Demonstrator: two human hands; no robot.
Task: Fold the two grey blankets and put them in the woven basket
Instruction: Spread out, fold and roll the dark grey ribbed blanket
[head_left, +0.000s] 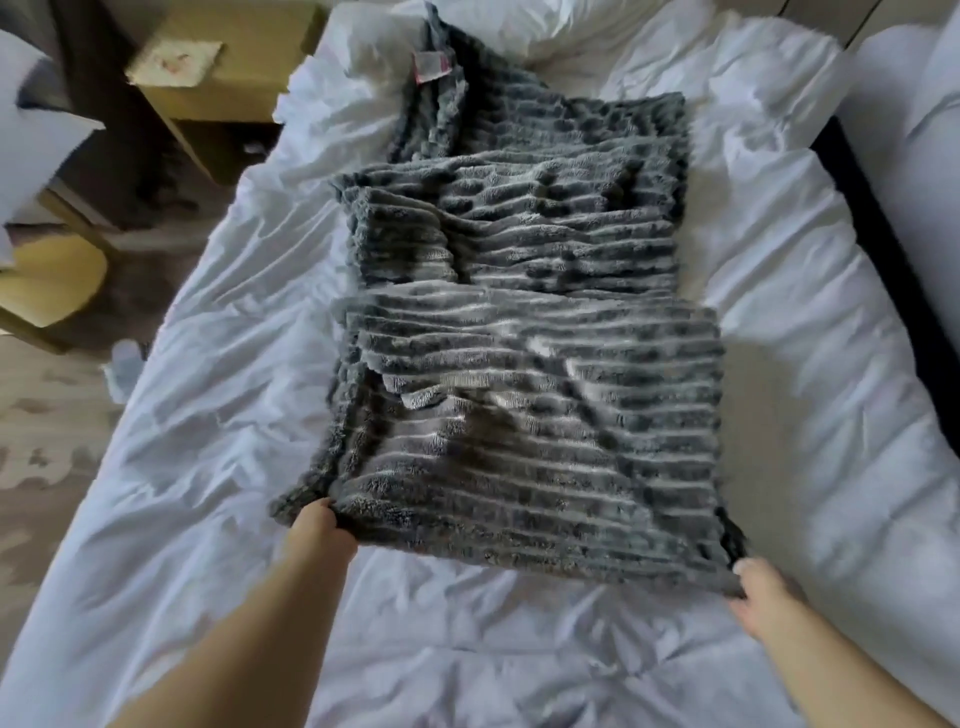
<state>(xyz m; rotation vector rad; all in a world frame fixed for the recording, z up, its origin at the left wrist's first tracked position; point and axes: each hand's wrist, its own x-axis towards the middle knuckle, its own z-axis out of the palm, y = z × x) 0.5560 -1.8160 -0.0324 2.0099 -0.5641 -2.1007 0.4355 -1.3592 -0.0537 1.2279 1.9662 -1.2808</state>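
A grey ribbed plush blanket (524, 322) lies lengthways on the white bed (182, 441), partly folded over itself in layers, with a small pink-edged label at its far end. My left hand (319, 530) grips the near left corner of the blanket. At the near right corner my right hand (763, 603) pinches the edge. The near edge is lifted slightly off the bed between the two hands. I cannot tell one blanket from a second in the grey pile. No woven basket is in view.
White pillows (519, 26) lie at the head of the bed. A wooden nightstand (218, 67) and a wooden chair (47, 280) stand to the left on a patterned carpet. A second white bed (914, 104) sits at the right across a dark gap.
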